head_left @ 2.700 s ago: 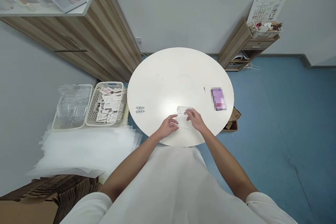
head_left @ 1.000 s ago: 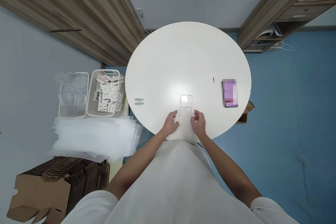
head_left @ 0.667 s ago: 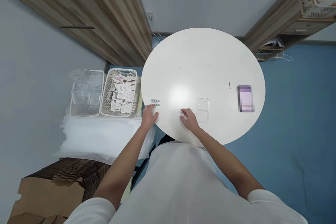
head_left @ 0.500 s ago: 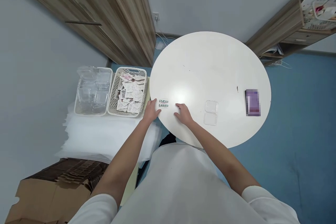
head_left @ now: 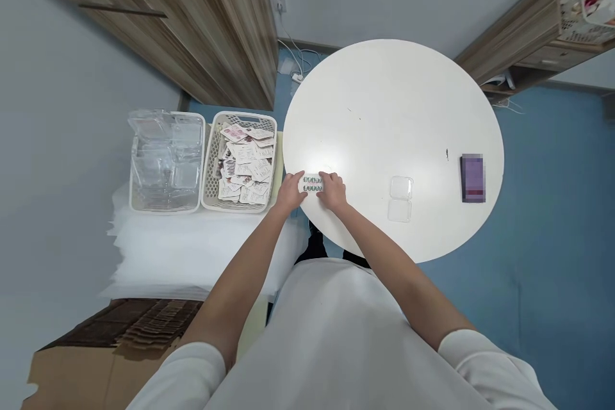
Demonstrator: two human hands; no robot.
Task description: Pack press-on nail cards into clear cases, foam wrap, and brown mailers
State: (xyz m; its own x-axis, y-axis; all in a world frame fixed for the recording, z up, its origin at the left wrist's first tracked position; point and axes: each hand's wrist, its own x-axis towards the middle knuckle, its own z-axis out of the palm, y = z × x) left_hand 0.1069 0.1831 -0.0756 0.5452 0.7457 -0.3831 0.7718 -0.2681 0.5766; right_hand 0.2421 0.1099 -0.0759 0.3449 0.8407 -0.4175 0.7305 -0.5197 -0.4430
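Observation:
A small strip of green-and-white pieces (head_left: 312, 183) lies near the left edge of the round white table (head_left: 384, 109). My left hand (head_left: 291, 192) touches its left end and my right hand (head_left: 332, 190) its right end, fingers curled on it. An open clear plastic clamshell case (head_left: 400, 198) lies on the table to the right, away from both hands.
A purple phone (head_left: 473, 178) lies near the table's right edge. Left of the table stand a basket of paper packets (head_left: 243, 161) and a bin of clear cases (head_left: 166, 160) over white foam sheets (head_left: 192, 250). Flat cardboard (head_left: 115, 327) lies lower left.
Both hands left the clear case and moved left across the table to the small strip. The case stays open where it was set down. My view turned left.

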